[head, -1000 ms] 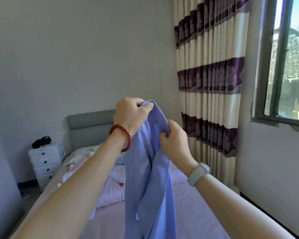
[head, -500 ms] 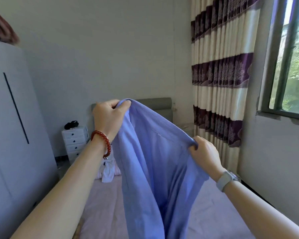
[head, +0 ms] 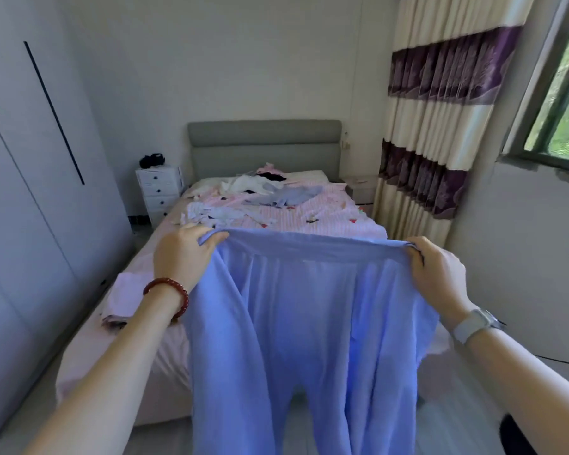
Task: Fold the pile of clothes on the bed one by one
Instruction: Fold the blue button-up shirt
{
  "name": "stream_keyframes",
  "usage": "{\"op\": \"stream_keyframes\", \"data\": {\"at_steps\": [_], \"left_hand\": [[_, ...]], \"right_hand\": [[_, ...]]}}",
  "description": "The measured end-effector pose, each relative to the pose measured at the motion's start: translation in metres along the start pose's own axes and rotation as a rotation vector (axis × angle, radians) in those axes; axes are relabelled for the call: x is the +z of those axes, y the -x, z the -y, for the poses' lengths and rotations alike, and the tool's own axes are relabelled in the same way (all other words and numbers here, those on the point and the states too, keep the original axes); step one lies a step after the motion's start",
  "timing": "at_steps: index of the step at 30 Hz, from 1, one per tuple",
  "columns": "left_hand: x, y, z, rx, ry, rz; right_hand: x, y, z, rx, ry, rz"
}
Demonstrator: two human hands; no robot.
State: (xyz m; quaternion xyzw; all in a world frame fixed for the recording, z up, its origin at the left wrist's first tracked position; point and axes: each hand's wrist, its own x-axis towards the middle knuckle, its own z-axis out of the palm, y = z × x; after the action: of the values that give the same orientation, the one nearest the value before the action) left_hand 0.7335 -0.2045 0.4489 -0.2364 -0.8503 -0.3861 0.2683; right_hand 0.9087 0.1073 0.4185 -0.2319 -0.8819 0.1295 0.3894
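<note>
The left hand (head: pixel 184 254) and the right hand (head: pixel 437 274) each grip one end of the waistband of the blue pants (head: pixel 303 323), holding them up spread wide over the foot end of the bed (head: pixel 165 366). The pants are not folded yet. A pile of clothes (head: pixel 263 192) waits near the head end. One pink folded piece (head: pixel 122 300) lies by the left edge. Most of the job looks left to do.
</note>
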Motion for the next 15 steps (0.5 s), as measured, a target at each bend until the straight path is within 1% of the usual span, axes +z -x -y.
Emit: {"op": "stream_keyframes", "data": {"at_steps": [3,5,8,10,13,15], "left_hand": [[0.004,0.002,0.013,-0.009,-0.181,0.125],[0.011,-0.002,0.022,0.006,-0.25,0.189],[0.026,-0.018,0.031,0.032,-0.325,0.237],[0.039,-0.035,0.034,0.06,-0.378,0.236],[0.064,-0.072,0.04,0.044,-0.457,0.224],[0.09,-0.103,0.051,-0.023,-0.437,0.253]], "right_hand": [[0.007,-0.004,-0.005,-0.008,0.028,0.062],[0.016,-0.012,-0.007,-0.039,0.072,0.087],[0.034,-0.035,-0.008,-0.09,0.154,0.112],[0.048,-0.058,-0.008,-0.116,0.202,0.112],[0.073,-0.102,-0.01,-0.066,0.274,0.149],[0.098,-0.136,-0.016,0.014,0.267,0.189]]}}
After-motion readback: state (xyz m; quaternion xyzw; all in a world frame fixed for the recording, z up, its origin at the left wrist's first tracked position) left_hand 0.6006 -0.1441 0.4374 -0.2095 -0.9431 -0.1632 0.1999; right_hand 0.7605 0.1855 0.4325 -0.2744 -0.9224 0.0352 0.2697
